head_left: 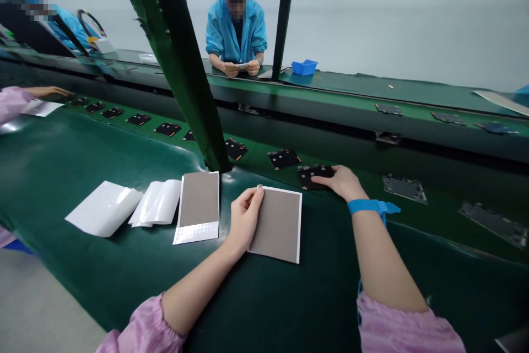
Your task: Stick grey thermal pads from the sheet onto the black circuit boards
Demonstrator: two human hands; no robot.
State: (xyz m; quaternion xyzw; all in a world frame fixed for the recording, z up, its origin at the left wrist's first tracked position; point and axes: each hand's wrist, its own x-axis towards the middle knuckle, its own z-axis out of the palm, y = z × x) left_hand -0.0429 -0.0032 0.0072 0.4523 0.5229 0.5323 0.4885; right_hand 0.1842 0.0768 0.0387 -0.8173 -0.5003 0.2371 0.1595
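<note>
My left hand (244, 216) pinches the upper left edge of a white-bordered sheet of grey-brown stickers (276, 225) above the green table. Farther right, my right hand (342, 181), with a blue wrist strap (370, 206), has its thumb and fingers closed around the right end of a black circuit board (311, 178). That board is at the near side of the green conveyor strip. Left of my left hand, another stack of grey-brown sticker sheets (200, 199) lies on the table, beside curled white backing sheets (159, 204).
More circuit boards (284, 158) lie in a row along the strip (256, 157). A slanted green post (182, 66) rises from the table. Across the line a person in blue (236, 33) holds a small object near a blue bin (305, 68). A co-worker's hand (49, 91) reaches in at far left.
</note>
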